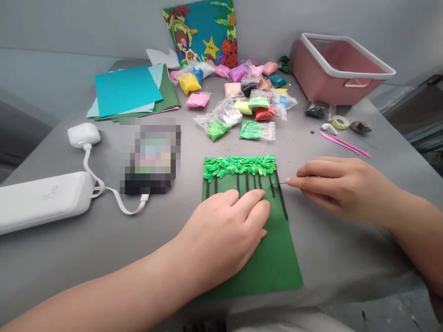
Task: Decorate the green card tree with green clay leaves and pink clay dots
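Note:
A dark green card (273,258) lies on the grey table in front of me. Along its top edge runs a band of bright green clay leaves (238,166), with several thin black clay strips (281,196) hanging below it. My left hand (224,235) rests flat on the card, fingers stretched out and together, holding it down. My right hand (328,182) is beside the card's right edge, its thumb and forefinger pinched on a thin black clay thread (278,183) that points at the strips.
Several small bags of coloured clay (249,99) lie behind the card. A pink tub (341,69) stands at the back right, pink plastic tools (344,144) beside it. Coloured paper sheets (128,90), a phone (152,157), a white power bank (41,200) and charger (83,135) lie left.

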Demonstrator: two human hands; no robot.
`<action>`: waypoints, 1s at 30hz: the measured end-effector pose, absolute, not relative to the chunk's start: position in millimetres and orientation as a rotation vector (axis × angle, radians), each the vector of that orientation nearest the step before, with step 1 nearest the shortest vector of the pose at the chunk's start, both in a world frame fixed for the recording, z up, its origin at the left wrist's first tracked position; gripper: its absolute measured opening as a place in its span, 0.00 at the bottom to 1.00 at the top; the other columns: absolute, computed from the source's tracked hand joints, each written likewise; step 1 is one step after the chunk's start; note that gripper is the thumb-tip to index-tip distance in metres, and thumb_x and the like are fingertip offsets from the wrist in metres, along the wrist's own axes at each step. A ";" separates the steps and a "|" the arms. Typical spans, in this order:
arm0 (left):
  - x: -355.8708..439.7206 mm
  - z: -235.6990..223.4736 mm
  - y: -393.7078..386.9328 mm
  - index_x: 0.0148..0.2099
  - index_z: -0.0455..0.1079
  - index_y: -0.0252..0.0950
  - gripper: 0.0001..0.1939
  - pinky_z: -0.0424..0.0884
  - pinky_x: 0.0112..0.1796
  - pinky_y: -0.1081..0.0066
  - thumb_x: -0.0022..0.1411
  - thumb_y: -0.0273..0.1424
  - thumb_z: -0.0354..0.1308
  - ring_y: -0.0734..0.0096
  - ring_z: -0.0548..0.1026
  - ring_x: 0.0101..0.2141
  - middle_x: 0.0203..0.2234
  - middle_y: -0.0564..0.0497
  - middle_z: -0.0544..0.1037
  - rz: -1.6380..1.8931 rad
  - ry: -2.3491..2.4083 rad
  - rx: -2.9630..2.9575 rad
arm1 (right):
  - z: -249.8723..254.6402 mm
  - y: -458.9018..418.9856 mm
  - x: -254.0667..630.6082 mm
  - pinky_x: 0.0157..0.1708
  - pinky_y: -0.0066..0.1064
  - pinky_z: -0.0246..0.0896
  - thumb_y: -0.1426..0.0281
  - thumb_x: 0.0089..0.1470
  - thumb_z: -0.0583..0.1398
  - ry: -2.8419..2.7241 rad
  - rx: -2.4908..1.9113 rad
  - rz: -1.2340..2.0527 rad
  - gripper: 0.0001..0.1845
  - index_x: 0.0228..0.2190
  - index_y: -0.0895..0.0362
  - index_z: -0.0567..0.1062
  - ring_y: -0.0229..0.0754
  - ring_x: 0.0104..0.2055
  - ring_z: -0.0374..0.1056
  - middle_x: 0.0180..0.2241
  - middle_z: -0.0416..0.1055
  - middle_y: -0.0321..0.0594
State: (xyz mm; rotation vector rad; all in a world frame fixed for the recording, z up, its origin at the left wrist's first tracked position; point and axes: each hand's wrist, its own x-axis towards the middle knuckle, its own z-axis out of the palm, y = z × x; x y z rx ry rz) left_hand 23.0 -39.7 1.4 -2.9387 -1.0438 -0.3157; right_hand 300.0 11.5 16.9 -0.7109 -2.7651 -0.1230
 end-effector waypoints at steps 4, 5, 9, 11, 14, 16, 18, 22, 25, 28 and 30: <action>25.9 0.7 -39.8 0.53 0.78 0.32 0.18 0.75 0.31 0.59 0.67 0.29 0.51 0.59 0.74 0.31 0.59 0.45 0.78 -0.333 -0.958 -2.964 | 17.5 11.2 301.8 0.35 0.32 0.64 0.75 0.66 0.57 -2.752 -0.726 -0.118 0.11 0.44 0.57 0.80 0.40 0.35 0.73 0.37 0.78 0.41; 26.7 0.4 -39.7 0.54 0.77 0.32 0.19 0.75 0.30 0.58 0.67 0.30 0.51 0.59 0.72 0.30 0.61 0.46 0.76 -0.320 -0.929 -2.976 | 17.5 11.4 301.7 0.35 0.32 0.64 0.74 0.66 0.57 -2.756 -0.730 -0.113 0.11 0.44 0.57 0.80 0.40 0.35 0.73 0.37 0.78 0.41; 29.0 -1.0 -38.8 0.61 0.74 0.31 0.25 0.72 0.27 0.58 0.66 0.32 0.49 0.60 0.68 0.27 0.66 0.49 0.70 -0.237 -0.885 -3.010 | 17.6 12.6 300.4 0.35 0.32 0.65 0.74 0.67 0.56 -2.770 -0.740 -0.092 0.12 0.44 0.58 0.80 0.40 0.36 0.74 0.37 0.78 0.41; 29.3 -1.9 -38.4 0.63 0.72 0.30 0.27 0.72 0.28 0.58 0.66 0.33 0.48 0.60 0.68 0.28 0.67 0.49 0.69 -0.201 -0.898 -3.018 | 17.6 12.8 300.2 0.35 0.31 0.66 0.74 0.67 0.56 -2.775 -0.737 -0.089 0.12 0.44 0.58 0.80 0.40 0.36 0.75 0.38 0.78 0.42; 29.2 -3.0 -38.5 0.64 0.71 0.30 0.28 0.72 0.28 0.58 0.66 0.33 0.48 0.59 0.68 0.28 0.67 0.49 0.68 -0.174 -0.914 -3.025 | 16.5 12.5 300.9 0.35 0.31 0.66 0.74 0.67 0.56 -2.764 -0.738 -0.087 0.12 0.45 0.57 0.80 0.40 0.36 0.75 0.38 0.78 0.41; 29.1 -3.2 -39.0 0.64 0.71 0.29 0.28 0.72 0.28 0.58 0.66 0.33 0.48 0.59 0.69 0.28 0.67 0.48 0.69 -0.166 -0.917 -3.029 | 15.0 12.1 301.7 0.36 0.32 0.67 0.74 0.67 0.56 -2.758 -0.747 -0.083 0.12 0.45 0.57 0.79 0.40 0.37 0.75 0.38 0.78 0.41; 29.3 -2.5 -39.5 0.64 0.71 0.29 0.28 0.72 0.28 0.58 0.66 0.33 0.48 0.59 0.69 0.28 0.67 0.48 0.69 -0.168 -0.916 -3.034 | 13.6 12.1 302.3 0.37 0.32 0.67 0.73 0.67 0.56 -2.757 -0.759 -0.081 0.13 0.46 0.55 0.79 0.40 0.37 0.75 0.39 0.78 0.41; 31.0 0.7 -39.4 0.64 0.71 0.28 0.28 0.74 0.29 0.57 0.66 0.33 0.48 0.59 0.70 0.29 0.67 0.47 0.69 -0.133 -0.930 -3.059 | 13.4 12.6 302.3 0.36 0.32 0.67 0.74 0.67 0.56 -2.750 -0.745 -0.096 0.12 0.46 0.55 0.79 0.40 0.37 0.74 0.39 0.78 0.41; 31.7 2.2 -38.2 0.64 0.71 0.28 0.28 0.75 0.29 0.57 0.67 0.31 0.48 0.59 0.71 0.29 0.67 0.47 0.68 -0.107 -0.933 -3.061 | 14.8 12.6 302.1 0.36 0.31 0.66 0.75 0.66 0.57 -2.730 -0.727 -0.090 0.11 0.46 0.56 0.79 0.40 0.37 0.74 0.39 0.78 0.41; 30.5 1.4 -37.3 0.63 0.73 0.29 0.26 0.75 0.30 0.58 0.67 0.29 0.48 0.60 0.71 0.29 0.66 0.48 0.69 -0.125 -0.920 -3.042 | 14.3 12.3 302.1 0.36 0.31 0.66 0.75 0.66 0.57 -2.731 -0.738 -0.071 0.12 0.46 0.56 0.78 0.40 0.37 0.74 0.39 0.78 0.41; 29.0 -0.1 -37.3 0.62 0.73 0.30 0.25 0.76 0.29 0.59 0.67 0.28 0.47 0.61 0.71 0.29 0.66 0.49 0.69 -0.150 -0.915 -3.026 | 12.7 12.3 302.0 0.36 0.30 0.65 0.74 0.67 0.56 -2.739 -0.743 -0.070 0.12 0.47 0.55 0.78 0.40 0.37 0.74 0.39 0.78 0.41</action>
